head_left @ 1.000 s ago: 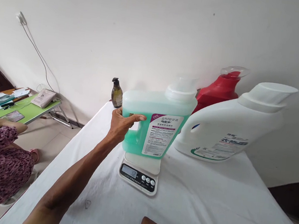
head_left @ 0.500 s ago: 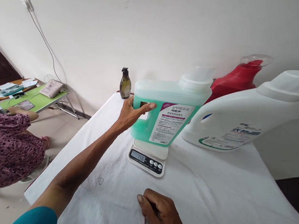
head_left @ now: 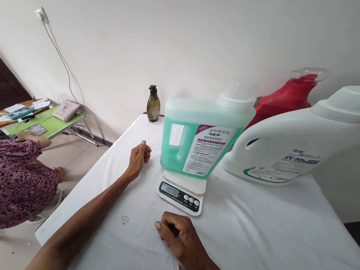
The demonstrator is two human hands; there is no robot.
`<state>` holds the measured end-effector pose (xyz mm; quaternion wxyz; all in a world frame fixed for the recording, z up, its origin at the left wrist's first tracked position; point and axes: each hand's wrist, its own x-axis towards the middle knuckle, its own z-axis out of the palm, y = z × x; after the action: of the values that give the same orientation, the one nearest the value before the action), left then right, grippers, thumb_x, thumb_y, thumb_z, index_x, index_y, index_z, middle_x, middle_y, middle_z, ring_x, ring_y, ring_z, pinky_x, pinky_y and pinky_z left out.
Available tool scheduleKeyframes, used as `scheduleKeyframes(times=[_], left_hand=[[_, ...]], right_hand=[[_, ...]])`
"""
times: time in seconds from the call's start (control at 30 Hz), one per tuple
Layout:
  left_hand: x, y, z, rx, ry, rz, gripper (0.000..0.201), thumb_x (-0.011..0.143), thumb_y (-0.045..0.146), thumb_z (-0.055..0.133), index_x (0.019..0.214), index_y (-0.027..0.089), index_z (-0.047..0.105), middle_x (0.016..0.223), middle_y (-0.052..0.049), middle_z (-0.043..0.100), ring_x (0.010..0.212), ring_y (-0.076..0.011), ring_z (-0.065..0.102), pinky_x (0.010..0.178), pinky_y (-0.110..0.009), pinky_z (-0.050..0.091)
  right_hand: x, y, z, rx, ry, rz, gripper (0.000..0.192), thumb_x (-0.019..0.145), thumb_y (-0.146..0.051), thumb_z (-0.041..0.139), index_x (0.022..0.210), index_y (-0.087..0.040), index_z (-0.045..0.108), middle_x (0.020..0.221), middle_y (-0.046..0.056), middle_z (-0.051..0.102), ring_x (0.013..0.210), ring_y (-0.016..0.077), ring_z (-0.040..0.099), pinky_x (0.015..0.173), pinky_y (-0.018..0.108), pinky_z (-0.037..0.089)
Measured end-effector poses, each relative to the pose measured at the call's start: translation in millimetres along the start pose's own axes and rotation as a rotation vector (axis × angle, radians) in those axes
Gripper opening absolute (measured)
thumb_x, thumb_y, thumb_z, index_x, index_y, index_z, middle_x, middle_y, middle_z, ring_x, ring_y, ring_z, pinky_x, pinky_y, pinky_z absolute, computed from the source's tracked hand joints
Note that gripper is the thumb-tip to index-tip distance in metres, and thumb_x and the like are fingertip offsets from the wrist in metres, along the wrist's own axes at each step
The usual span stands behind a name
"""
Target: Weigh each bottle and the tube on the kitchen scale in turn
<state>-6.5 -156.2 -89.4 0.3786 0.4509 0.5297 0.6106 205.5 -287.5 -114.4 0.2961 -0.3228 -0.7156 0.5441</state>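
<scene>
A translucent jug of green liquid (head_left: 178,152) with a white label stands upright on a small white kitchen scale (head_left: 182,190), whose display is lit. My left hand (head_left: 138,158) hovers just left of the jug, fingers loosely curled, holding nothing and not touching it. My right hand (head_left: 177,235) rests on the white tablecloth (head_left: 253,234) in front of the scale, fingers curled in; I cannot tell whether anything is inside them.
A big white detergent jug (head_left: 296,139) and a red jug (head_left: 285,97) stand behind right, and a brown pump bottle (head_left: 153,104) sits at the far left corner. Another person's patterned sleeve (head_left: 6,180) is at left by a green folding table (head_left: 48,118).
My left hand has let go of the green jug's handle and drawn back to the left. The jug now stands alone on the scale. My right hand has come further into view.
</scene>
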Motion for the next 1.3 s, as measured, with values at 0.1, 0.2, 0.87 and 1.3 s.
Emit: scheduleKeyframes(times=[0.1, 0.2, 0.87, 1.3], left_hand=[[-2, -18, -5.8, 0.048, -0.02, -0.005, 0.068, 0.09, 0.082, 0.05, 0.069, 0.017, 0.058, 0.053, 0.001, 0.048, 0.046, -0.0098, 0.041, 0.048, -0.026, 0.032], [-1, -21, -5.9, 0.117, -0.085, 0.012, 0.065, 0.091, 0.078, 0.053, 0.068, 0.018, 0.058, 0.054, 0.002, 0.048, 0.047, -0.0096, 0.042, 0.049, -0.026, 0.033], [1, -21, -6.9, 0.259, -0.16, 0.005, 0.057, 0.095, 0.07, 0.053, 0.073, 0.018, 0.059, 0.06, 0.003, 0.051, 0.051, -0.0101, 0.045, 0.054, -0.027, 0.037], [-1, -14, -4.6, 0.277, -0.161, 0.009, 0.058, 0.094, 0.072, 0.053, 0.072, 0.018, 0.059, 0.059, 0.002, 0.051, 0.051, -0.0103, 0.045, 0.054, -0.027, 0.037]], right_hand=[[-1, 1, 0, 0.002, 0.014, 0.009, 0.048, 0.102, -0.053, 0.051, 0.066, -0.024, 0.039, 0.06, -0.004, 0.039, 0.057, 0.013, 0.036, 0.055, 0.03, 0.026], [0, 2, -1, 0.017, 0.01, 0.021, 0.048, 0.102, -0.054, 0.051, 0.066, -0.023, 0.039, 0.061, -0.004, 0.039, 0.057, 0.0129, 0.035, 0.055, 0.03, 0.026], [0, 4, 0, -0.008, 0.02, 0.043, 0.046, 0.104, -0.048, 0.051, 0.068, -0.024, 0.035, 0.064, -0.005, 0.035, 0.058, 0.0125, 0.033, 0.054, 0.029, 0.025], [-1, 2, -1, -0.012, 0.025, 0.032, 0.047, 0.104, -0.049, 0.051, 0.068, -0.024, 0.034, 0.064, -0.005, 0.034, 0.058, 0.0124, 0.032, 0.054, 0.028, 0.025]])
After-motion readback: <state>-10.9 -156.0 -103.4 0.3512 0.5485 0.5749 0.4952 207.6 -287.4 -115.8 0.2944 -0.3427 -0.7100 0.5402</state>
